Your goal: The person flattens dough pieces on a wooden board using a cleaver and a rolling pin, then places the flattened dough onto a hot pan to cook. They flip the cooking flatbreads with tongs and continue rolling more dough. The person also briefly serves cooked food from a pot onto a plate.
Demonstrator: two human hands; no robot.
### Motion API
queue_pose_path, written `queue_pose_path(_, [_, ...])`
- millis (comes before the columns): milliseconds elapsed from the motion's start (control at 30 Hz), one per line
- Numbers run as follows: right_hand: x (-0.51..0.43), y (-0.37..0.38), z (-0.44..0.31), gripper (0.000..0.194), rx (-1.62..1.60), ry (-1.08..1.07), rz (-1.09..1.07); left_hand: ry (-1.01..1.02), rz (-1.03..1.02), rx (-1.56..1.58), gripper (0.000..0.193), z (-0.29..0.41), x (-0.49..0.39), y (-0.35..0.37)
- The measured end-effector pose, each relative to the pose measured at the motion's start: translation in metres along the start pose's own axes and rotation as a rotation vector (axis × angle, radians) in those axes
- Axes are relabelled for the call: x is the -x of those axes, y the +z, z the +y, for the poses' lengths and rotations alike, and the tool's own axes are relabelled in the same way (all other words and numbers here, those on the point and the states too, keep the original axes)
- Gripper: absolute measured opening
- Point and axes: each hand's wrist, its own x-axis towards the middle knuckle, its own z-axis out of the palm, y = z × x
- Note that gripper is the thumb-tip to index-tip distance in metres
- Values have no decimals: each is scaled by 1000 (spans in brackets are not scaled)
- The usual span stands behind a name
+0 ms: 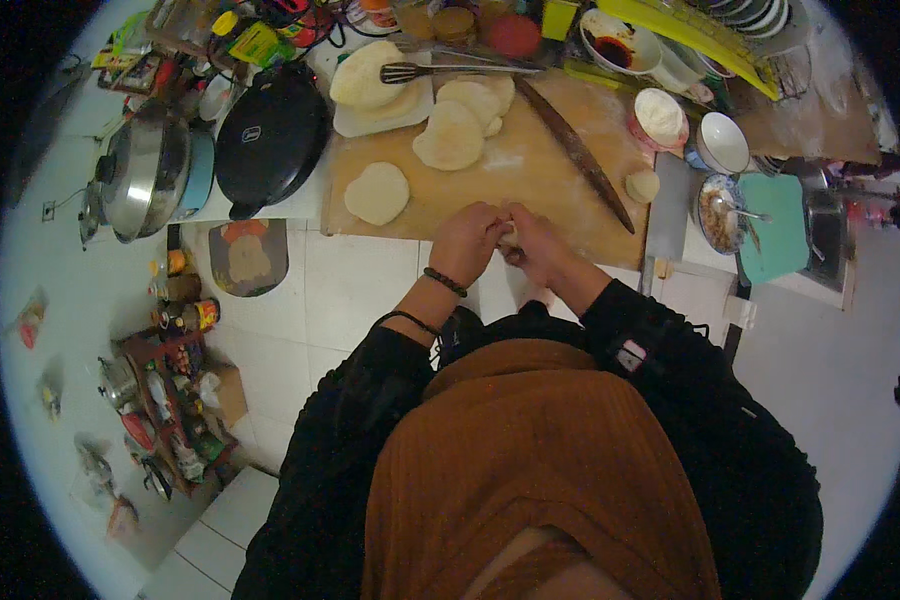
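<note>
Both of my hands meet over the front edge of a wooden pastry board [570,225], around a small piece of dough [508,237] mostly hidden by the fingers. My left hand [466,238] pinches it from one side, and my right hand [541,249] grips it from the other. A flat dough round [377,193] lies left of my hands. Farther back, several rolled rounds [450,135] overlap. To the right, a tapered wooden rolling pin [574,150] lies slantwise. Beside its near end sits a small dough lump [642,186].
Behind the board are a plate of flatbreads [367,79] and a metal utensil [405,73] across it. A black electric griddle [271,142] and a lidded steel pot [146,172] stand left. On the right are a flour bowl [660,116], a white bowl [722,142] and a filling bowl [720,217].
</note>
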Motion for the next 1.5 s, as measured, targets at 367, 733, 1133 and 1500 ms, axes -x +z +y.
queue_pose_path(367, [-85,1,-64,39,1650,-1254,593,-210,332,337,18,-52,42,-14])
queue_pose_path(733, [-13,-12,-28,61,1830,-969,306,-65,200,356,23,-35,7,-4])
queue_pose_path(1133, [13,-76,-84,49,1392,-1111,199,305,196,-383,52,-16,-70,69])
queue_pose_path(1500, [-18,-201,-235,23,1692,-715,792,-9,147,97,39,-40,-81,72])
